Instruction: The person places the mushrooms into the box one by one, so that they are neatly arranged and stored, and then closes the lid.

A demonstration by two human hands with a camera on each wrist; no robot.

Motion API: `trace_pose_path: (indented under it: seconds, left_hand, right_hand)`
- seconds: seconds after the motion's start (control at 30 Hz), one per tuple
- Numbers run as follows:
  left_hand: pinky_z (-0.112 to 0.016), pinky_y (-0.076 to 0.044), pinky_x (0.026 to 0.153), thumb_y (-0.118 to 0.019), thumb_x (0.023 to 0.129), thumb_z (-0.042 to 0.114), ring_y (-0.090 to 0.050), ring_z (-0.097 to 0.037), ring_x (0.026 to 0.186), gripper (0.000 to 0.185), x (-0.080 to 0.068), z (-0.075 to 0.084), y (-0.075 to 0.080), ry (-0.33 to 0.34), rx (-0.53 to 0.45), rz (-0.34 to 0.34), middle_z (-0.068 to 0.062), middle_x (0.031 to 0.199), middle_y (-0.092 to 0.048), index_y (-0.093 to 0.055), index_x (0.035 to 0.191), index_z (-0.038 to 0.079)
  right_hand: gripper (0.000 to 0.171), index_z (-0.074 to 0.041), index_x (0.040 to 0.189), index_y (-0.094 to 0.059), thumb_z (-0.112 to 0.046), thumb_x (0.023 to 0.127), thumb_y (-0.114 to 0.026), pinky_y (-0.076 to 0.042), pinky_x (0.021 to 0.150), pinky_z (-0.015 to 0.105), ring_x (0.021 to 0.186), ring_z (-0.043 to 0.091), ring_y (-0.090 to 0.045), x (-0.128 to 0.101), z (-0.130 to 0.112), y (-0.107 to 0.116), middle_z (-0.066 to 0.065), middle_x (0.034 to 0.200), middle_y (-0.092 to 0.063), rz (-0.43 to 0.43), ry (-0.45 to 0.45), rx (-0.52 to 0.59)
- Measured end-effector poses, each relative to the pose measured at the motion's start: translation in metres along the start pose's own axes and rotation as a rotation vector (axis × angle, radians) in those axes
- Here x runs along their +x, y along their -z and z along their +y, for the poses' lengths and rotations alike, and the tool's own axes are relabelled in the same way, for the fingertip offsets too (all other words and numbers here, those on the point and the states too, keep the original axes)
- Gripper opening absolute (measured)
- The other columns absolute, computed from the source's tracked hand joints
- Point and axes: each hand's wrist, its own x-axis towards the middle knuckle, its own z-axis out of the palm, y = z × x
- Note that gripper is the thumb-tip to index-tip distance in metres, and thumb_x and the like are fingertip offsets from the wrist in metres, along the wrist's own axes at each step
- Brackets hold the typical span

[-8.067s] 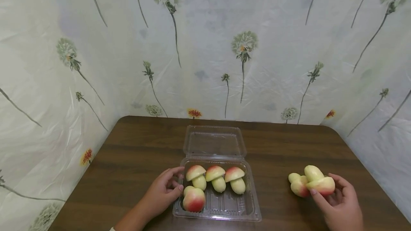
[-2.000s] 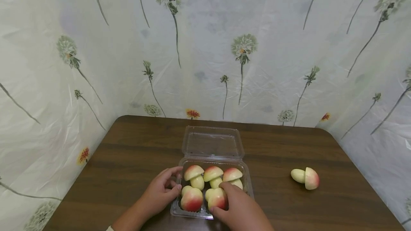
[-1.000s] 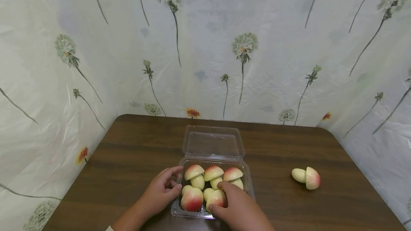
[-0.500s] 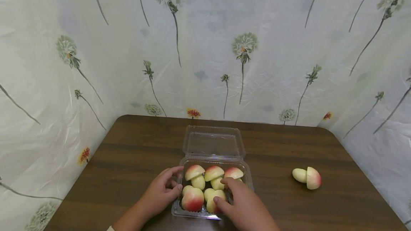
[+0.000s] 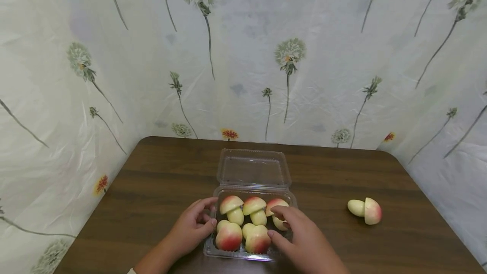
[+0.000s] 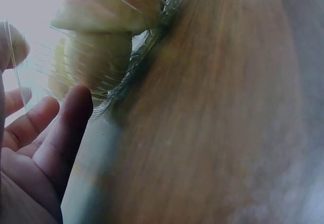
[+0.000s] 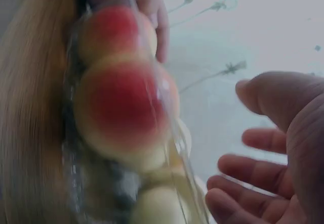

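Note:
A clear plastic clamshell container point(image 5: 251, 257) lies with its lid folded back, holding several mushroom-shaped pieces, pale yellow with red-blushed caps. Three sit in the back row, one a mushroom piece point(image 5: 231, 206) at the left. In front are a left mushroom piece point(image 5: 229, 237) and a middle mushroom piece point(image 5: 258, 240), caps toward me. My left hand point(image 5: 193, 227) holds the container's left rim between thumb and fingers. My right hand point(image 5: 300, 236), fingers spread and holding nothing, hovers over the front right, thumb tip beside the middle piece. It partly hides the back-right mushroom piece point(image 5: 277, 203).
Another mushroom piece point(image 5: 370, 211) lies on its side on the dark wooden table point(image 5: 171, 164), right of the container. The clear lid point(image 5: 254, 168) lies behind the container. A wall covering with printed dandelions point(image 5: 243, 54) surrounds the table's back and sides.
Earlier the right hand picked a mushroom piece from the table's right and set it in the front middle. It has since let go and drawn back rightward. The left hand stays put.

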Motion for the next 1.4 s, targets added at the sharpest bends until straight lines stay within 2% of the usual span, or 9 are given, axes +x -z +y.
trace_pose_path:
  seconds: [0.13,0.3,0.43,0.6,0.8,1.07,1.17,1.33,1.4]
  left_hand:
    - [-0.022,-0.059,0.072,-0.070,0.098,0.007,-0.067,-0.011,0.089,0.052,0.001,0.000,0.000,-0.009,-0.003,-0.007,-0.019,0.127,-0.055,-0.054,0.147,0.005]
    - [-0.022,-0.060,0.073,-0.070,0.098,0.007,-0.067,-0.011,0.090,0.052,0.000,0.000,0.001,-0.010,-0.013,-0.013,-0.020,0.127,-0.054,-0.053,0.148,0.005]
    - [-0.023,-0.060,0.073,-0.070,0.098,0.007,-0.067,-0.011,0.090,0.053,0.000,0.001,0.002,-0.005,-0.013,-0.007,-0.020,0.127,-0.054,-0.054,0.147,0.005]
    - [-0.022,-0.059,0.073,-0.070,0.098,0.007,-0.067,-0.011,0.089,0.052,0.000,0.000,0.003,-0.006,-0.008,-0.003,-0.020,0.127,-0.055,-0.054,0.147,0.005]
    - [-0.022,-0.059,0.073,-0.070,0.098,0.008,-0.067,-0.011,0.090,0.053,0.001,0.000,0.002,-0.006,-0.002,-0.009,-0.019,0.126,-0.055,-0.054,0.148,0.005]
    - [-0.022,-0.059,0.072,-0.070,0.098,0.008,-0.067,-0.012,0.090,0.052,0.001,-0.001,0.001,0.007,-0.004,-0.009,-0.019,0.127,-0.054,-0.054,0.147,0.006]
    - [-0.022,-0.059,0.072,-0.070,0.098,0.008,-0.067,-0.011,0.090,0.052,0.000,-0.001,0.001,0.011,-0.004,-0.007,-0.019,0.127,-0.054,-0.054,0.147,0.006]
    - [-0.022,-0.059,0.073,-0.070,0.098,0.008,-0.067,-0.011,0.090,0.052,0.000,-0.001,0.001,0.014,-0.006,-0.005,-0.019,0.127,-0.054,-0.054,0.147,0.006]
    - [-0.022,-0.059,0.073,-0.071,0.098,0.008,-0.067,-0.012,0.090,0.052,0.001,-0.001,0.001,0.015,-0.008,-0.007,-0.019,0.127,-0.054,-0.054,0.147,0.006]
  right_hand:
    - [0.046,-0.022,0.134,-0.064,-0.041,0.095,-0.078,-0.061,0.088,0.037,0.106,0.015,-0.069,-0.003,0.009,0.007,-0.006,0.128,-0.066,0.048,0.078,-0.040]
    - [0.047,-0.019,0.135,-0.064,-0.027,0.092,-0.082,-0.061,0.088,0.034,0.106,0.012,-0.067,-0.003,0.026,0.007,-0.008,0.125,-0.066,0.158,0.212,-0.087]
    - [0.054,-0.015,0.138,-0.062,-0.020,0.090,-0.085,-0.060,0.088,0.035,0.109,0.013,-0.066,-0.003,0.038,0.010,-0.005,0.125,-0.066,0.216,0.249,-0.136]
    - [0.054,-0.013,0.138,-0.062,-0.020,0.089,-0.085,-0.060,0.090,0.041,0.111,0.017,-0.065,-0.003,0.049,0.017,-0.002,0.127,-0.065,0.251,0.234,-0.158]
    - [0.054,-0.011,0.135,-0.064,-0.019,0.087,-0.087,-0.058,0.089,0.039,0.111,0.018,-0.064,-0.004,0.068,0.025,-0.001,0.128,-0.066,0.302,0.242,-0.211]
    - [0.056,-0.014,0.139,-0.061,-0.025,0.090,-0.085,-0.053,0.091,0.048,0.118,0.024,-0.061,-0.013,0.087,0.043,0.002,0.132,-0.063,0.301,0.132,-0.230]
    - [0.058,-0.013,0.139,-0.061,-0.027,0.089,-0.085,-0.051,0.091,0.044,0.118,0.025,-0.061,-0.016,0.092,0.049,0.003,0.131,-0.063,0.314,0.113,-0.222]
    - [0.061,-0.013,0.139,-0.061,-0.028,0.087,-0.087,-0.045,0.089,0.020,0.115,0.025,-0.059,-0.018,0.105,0.059,0.005,0.130,-0.064,0.347,0.105,-0.223]
    - [0.062,-0.012,0.139,-0.060,-0.028,0.087,-0.088,-0.043,0.089,0.020,0.117,0.027,-0.058,-0.019,0.111,0.064,0.006,0.131,-0.064,0.352,0.092,-0.220]
